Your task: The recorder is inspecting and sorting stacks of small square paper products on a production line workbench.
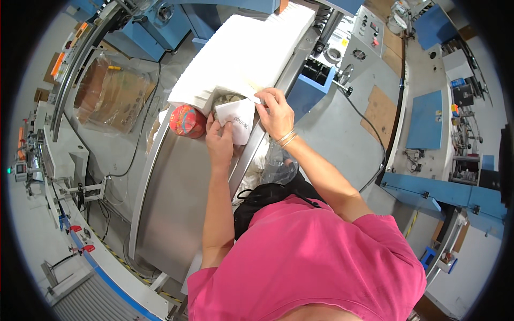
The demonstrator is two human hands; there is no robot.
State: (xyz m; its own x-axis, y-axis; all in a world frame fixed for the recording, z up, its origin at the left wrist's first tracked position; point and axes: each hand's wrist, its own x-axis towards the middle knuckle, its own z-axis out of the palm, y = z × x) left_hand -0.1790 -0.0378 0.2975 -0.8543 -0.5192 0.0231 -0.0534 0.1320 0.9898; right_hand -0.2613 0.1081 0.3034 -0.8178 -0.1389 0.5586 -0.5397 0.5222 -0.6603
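Note:
My left hand (219, 142) is closed on a white paper piece (235, 122) with dark print, its fingers along the lower left side. My right hand (276, 113) pinches a thin white edge at the paper's upper right corner; whether this belongs to the same piece I cannot tell. Just behind the paper shows part of a greyish-green round thing (227, 98), mostly hidden. A red patterned round container (187, 121) stands left of my left hand, close to its fingers. Beyond both hands runs a long stack of white paper pieces (241, 51), packed on edge.
The stack rests on a metal chute-like table (176, 198) with a raised rim. Blue machine parts (316, 83) and a control panel (367, 32) stand to the right. A clear plastic bag (279, 163) hangs beside my right forearm. Plastic-wrapped cardboard (115, 96) lies on the floor at left.

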